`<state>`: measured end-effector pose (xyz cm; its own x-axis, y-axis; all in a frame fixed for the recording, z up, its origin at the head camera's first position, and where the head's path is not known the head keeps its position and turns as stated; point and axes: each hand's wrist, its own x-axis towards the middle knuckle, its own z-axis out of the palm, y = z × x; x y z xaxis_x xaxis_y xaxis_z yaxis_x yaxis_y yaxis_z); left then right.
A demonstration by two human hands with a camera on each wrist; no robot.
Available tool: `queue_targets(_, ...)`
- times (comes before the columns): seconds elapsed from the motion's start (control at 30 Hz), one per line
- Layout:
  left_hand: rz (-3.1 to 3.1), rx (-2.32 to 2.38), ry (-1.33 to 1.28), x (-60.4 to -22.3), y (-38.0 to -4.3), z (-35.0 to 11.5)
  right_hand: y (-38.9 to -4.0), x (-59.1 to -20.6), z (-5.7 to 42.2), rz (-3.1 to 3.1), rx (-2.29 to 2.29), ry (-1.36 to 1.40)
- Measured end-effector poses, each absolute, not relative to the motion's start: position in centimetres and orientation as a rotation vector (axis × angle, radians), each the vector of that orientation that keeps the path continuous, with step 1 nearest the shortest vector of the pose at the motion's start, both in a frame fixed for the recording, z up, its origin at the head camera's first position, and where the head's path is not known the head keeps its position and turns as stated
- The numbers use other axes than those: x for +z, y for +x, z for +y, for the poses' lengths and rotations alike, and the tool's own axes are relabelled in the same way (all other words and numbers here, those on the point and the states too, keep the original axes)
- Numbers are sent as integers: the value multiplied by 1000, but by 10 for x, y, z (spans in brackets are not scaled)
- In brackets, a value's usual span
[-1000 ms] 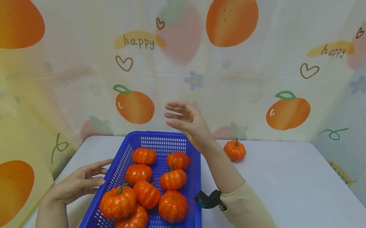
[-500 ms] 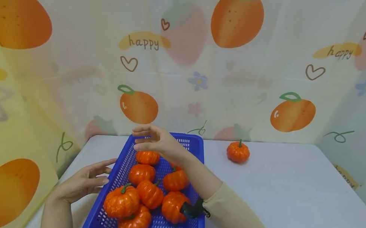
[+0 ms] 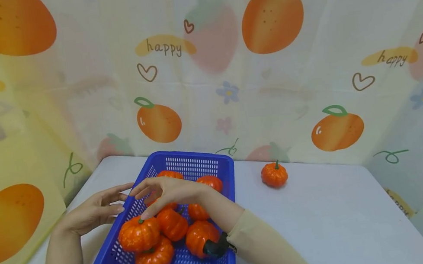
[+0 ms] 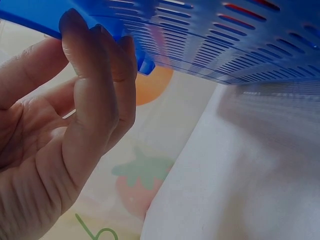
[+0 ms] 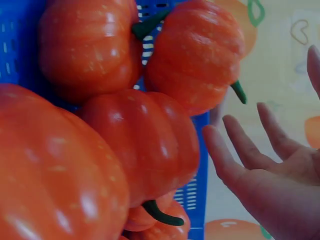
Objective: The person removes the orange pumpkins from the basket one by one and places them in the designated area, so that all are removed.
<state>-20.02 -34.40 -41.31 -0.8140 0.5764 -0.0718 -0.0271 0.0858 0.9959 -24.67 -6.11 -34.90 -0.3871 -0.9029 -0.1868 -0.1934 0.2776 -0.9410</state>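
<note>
A blue perforated plastic basket [image 3: 231, 164] holds several small orange pumpkins with green stems. My left hand [image 3: 87, 215] is at the basket's left side, its fingers loosely bent. In the left wrist view, the fingertips [image 4: 72, 22] come right up to the underside of the rim. My right hand [image 3: 173, 191] reaches across the basket from the right, above the pumpkins. Its thumb overlaps the top of a pumpkin [image 3: 139, 238] at the near left in the head view. Seen from the right wrist, its fingers [image 5: 245, 142] are spread, with nothing between them, beside the pumpkins [image 5: 150, 142].
One more orange pumpkin [image 3: 274, 175] sits on the white table [image 3: 323, 219] right of the basket, near the back edge. A cloth backdrop [image 3: 208, 106] printed with fruit rises behind and on both sides.
My right hand has swung left and down, from above the basket's far right corner to over the pumpkins at its left side. The left hand has stayed at the left rim.
</note>
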Motion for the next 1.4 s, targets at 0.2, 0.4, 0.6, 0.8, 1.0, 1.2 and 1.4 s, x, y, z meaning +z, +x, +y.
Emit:
queue_targets(0.2, 1948, 1758, 511, -414, -199, -345, -246, -360, -69, 1778, -1006, -1041)
queue_targets(0.4, 1942, 1756, 516, -415, -200, -346, -244, -365, -73, 1775, -943, -1081)
queue_targets(0.6, 1959, 1747, 503, -414, -200, -345, -244, -365, -73, 1747, -878, -1167)
queue_targets(0.8, 1958, 1743, 502, -414, -199, -344, -242, -365, -73, 1790, -770, -1249)
queue_targets(1.0, 1984, 1726, 467, -415, -200, -346, -243, -366, -75, 1772, -781, -1267)
queue_targets(1.2, 1980, 1730, 475, -414, -200, -346, -242, -365, -73, 1753, -826, -1270)
queue_targets(1.4, 1981, 1726, 472, -412, -200, -345, -244, -362, -67, 1731, -921, -1264)
